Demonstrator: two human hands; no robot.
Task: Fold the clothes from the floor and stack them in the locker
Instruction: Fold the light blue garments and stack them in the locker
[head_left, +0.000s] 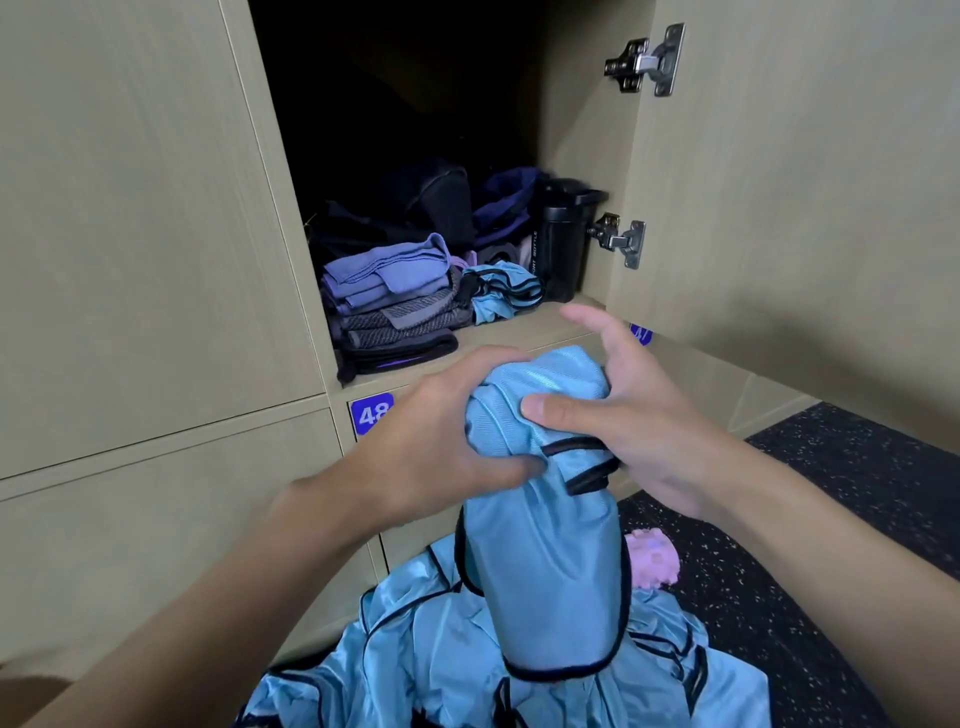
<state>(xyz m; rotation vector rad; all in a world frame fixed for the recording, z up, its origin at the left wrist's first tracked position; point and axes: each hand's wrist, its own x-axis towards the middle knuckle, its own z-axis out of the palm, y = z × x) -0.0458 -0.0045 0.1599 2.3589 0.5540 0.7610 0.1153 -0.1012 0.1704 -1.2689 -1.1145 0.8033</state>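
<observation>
Satin, light blue and edged with black piping, fills the middle of my feed. The light-blue satin garment (540, 545) hangs bunched in front of the open beige locker (519, 335), gripped at its top by both hands. The left hand (441, 441) has its fingers curled over the upper left of the bundle, thumb tucked against the cloth. The right hand (639, 431) pinches it from the right, thumb pressed flat on the front, with its upper fingers spread and lifted clear.

Near me, a heap of crumpled light-blue satin clothes (415, 670) lies on the dark speckled floor (831, 519). A pink knobbly object (653, 564) sits just beside the heap on the right.

Inside the locker, a stack of folded purple and grey clothes (395, 301) sits at the near left, with a loosely folded light-blue satin piece (501, 296) beside it. A black sports bottle (558, 244) stands at the right. I read 48 on a blue number plate (371, 413) under the shelf.
</observation>
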